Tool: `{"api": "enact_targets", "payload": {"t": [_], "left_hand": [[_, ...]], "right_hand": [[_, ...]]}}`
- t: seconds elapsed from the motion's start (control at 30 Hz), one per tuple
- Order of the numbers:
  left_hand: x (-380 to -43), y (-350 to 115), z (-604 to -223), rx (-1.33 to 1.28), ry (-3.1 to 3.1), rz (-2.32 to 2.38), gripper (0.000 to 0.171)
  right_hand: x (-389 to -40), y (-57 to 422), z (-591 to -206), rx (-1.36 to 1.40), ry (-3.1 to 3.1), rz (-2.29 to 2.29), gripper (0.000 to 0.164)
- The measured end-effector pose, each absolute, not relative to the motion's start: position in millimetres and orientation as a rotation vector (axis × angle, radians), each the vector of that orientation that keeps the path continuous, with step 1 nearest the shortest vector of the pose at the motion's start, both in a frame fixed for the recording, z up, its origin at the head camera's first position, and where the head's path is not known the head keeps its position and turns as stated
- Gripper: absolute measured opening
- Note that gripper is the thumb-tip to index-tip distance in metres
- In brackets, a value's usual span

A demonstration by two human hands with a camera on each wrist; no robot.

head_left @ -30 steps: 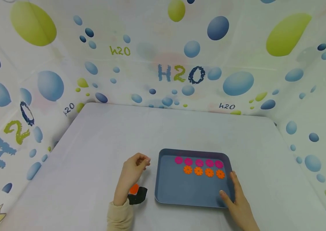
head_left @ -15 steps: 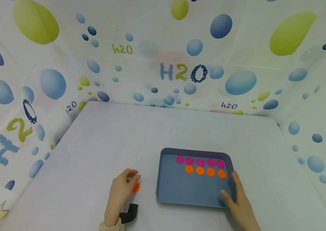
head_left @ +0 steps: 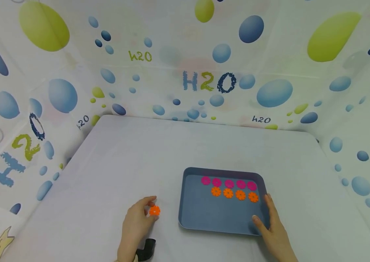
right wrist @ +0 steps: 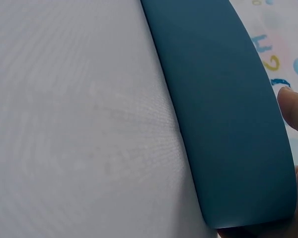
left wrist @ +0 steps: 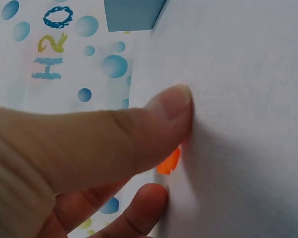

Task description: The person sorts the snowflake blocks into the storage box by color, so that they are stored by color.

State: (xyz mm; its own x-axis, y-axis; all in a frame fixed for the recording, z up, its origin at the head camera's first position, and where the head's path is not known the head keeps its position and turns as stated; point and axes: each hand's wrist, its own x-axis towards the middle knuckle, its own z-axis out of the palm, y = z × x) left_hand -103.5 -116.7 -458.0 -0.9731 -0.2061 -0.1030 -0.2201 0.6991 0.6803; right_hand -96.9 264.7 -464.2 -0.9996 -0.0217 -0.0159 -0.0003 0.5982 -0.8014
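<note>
In the head view, my left hand [head_left: 136,222] is low on the white table, with thumb and fingers spread about an orange flower-shaped disc [head_left: 154,210]. The thumb tip is right at the disc's near edge, and a gap shows between the disc and the index fingertip. Part of the orange disc [left wrist: 170,161] peeks out behind the thumb in the left wrist view. My right hand [head_left: 275,229] holds the right side of a blue-grey tray [head_left: 211,218], thumb over the rim and fingers along the outside. The tray's wall [right wrist: 228,119] fills much of the right wrist view.
Inside the tray lie a row of several pink discs [head_left: 229,183] and, below it, a row of several orange discs [head_left: 228,193]. A black strap-like piece [head_left: 147,250] shows beside the left wrist. A patterned curtain [head_left: 172,54] stands around the table [head_left: 132,153].
My left hand has drawn back left and nearer from beside the tray and come down around the orange disc. The right hand stays at the tray; the view shifts slightly.
</note>
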Motion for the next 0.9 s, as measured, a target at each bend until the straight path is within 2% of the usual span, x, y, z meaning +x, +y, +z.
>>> {"api": "enact_targets", "payload": {"t": [0.13,0.37,0.9], "left_hand": [[-104.2,-118.0,-456.4,-0.351,2.892,1.086,0.044],[-104.6,-118.1,-452.3,-0.349,2.843,1.003,0.015],[-126.2,-109.8,-436.3,-0.347,2.83,1.236,0.013]], "right_hand": [[-96.6,264.0,-462.4,-0.011,2.785,-1.4,0.08],[-96.9,264.3,-461.3,-0.011,2.783,-1.402,0.081],[-97.7,265.0,-465.2,-0.018,2.78,-1.399,0.081]]}}
